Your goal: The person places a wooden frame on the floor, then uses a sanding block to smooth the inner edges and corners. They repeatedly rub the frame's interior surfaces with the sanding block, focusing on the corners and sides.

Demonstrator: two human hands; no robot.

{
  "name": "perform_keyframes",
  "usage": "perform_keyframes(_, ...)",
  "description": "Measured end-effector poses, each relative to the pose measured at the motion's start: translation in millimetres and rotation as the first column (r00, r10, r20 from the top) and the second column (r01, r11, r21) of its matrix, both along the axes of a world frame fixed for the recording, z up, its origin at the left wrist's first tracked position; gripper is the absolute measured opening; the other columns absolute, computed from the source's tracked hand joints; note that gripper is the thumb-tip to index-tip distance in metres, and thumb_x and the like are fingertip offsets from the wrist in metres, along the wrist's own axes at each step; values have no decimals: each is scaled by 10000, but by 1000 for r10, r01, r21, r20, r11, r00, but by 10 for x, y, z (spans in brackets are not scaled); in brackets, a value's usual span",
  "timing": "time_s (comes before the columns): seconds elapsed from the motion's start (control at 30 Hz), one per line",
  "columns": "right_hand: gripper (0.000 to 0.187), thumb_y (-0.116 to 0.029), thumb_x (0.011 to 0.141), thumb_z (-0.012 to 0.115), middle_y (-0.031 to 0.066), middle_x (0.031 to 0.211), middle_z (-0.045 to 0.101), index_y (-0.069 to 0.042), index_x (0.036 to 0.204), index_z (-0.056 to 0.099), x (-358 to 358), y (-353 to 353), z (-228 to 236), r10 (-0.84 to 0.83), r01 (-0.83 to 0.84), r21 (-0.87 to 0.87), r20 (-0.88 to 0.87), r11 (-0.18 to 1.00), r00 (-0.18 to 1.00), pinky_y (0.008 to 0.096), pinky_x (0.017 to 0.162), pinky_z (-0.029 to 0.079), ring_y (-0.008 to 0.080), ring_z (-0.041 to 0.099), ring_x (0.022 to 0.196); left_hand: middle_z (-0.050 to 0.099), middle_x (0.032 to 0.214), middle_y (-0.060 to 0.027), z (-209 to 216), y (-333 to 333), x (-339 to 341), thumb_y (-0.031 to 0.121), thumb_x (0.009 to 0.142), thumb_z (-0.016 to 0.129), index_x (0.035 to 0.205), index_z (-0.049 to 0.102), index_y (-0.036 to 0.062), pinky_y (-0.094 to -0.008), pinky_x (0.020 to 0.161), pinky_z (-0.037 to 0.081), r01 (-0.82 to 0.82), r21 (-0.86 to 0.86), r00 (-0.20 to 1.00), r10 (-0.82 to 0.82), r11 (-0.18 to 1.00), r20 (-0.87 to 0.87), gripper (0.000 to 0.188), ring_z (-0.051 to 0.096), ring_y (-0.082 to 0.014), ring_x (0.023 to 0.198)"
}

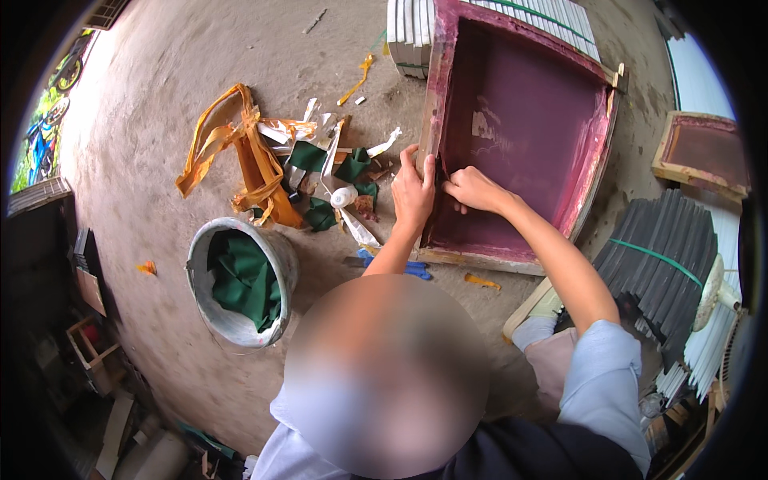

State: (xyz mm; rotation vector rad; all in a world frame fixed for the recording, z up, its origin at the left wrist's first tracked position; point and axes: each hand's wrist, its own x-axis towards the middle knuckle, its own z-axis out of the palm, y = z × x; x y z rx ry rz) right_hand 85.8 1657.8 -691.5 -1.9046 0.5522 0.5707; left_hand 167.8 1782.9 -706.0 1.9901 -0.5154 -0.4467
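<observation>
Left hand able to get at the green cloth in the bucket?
Likely yes: the bucket is open, nothing covers the green cloth, though the left hand is at the framed purple screen.

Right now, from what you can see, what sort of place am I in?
Probably a workshop, possibly for screen printing: there's a wooden-framed purple mesh screen, a strapped bundle of dark grey strips and a bucket of green cloth.

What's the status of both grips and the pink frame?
Left grip at frame, left edge. Right grip curled inside, hold unclear. Bucket off left, not blocking.
</observation>
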Motion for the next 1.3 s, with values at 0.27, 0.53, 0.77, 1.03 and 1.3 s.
perform_keyframes(0.27,408,-298,901,552,142,597,633,63,735,640,-125,54,-55,-178,175,30,127,984,976,309,529,509,179,642,521,525,1033,-46,307,484,-299,73,768,634,1061,618,128,-355,759,398,276,423,655,-491,863,574,299,493,-254,986)
perform_keyframes(0.53,381,-300,905,545,133,615,646,52,816,660,-152,78,-99,-237,215,157,139,964,961,307,542,517,180,648,528,360,1299,-357,495,452,-747,69,818,591,1343,151,-197,-481,1009,322,444,426,848,-523,789,84,735,383,-471,1187)
perform_keyframes(0.77,360,-294,899,564,129,624,636,37,794,657,-149,117,-126,-262,245,103,211,964,942,310,518,480,170,617,524,372,1286,-348,296,352,-714,27,821,530,1352,114,-197,-464,1028,302,395,348,842,-487,850,233,710,383,-469,1182)
perform_keyframes(1.03,320,-294,872,557,176,651,619,0,805,662,-214,107,-235,-213,239,-45,319,970,923,375,565,454,249,611,582,365,1203,-342,206,76,-782,-9,787,476,1350,110,-195,-479,960,334,274,257,948,-305,927,91,697,415,-457,1085)
perform_keyframes(1.3,173,-170,914,496,102,801,669,-59,935,626,-579,24,-114,-532,652,-67,517,755,670,338,681,512,223,665,749,402,1231,-292,181,-24,-798,69,779,564,1326,255,-133,-461,1005,329,125,405,987,-154,906,40,660,410,-426,1162)
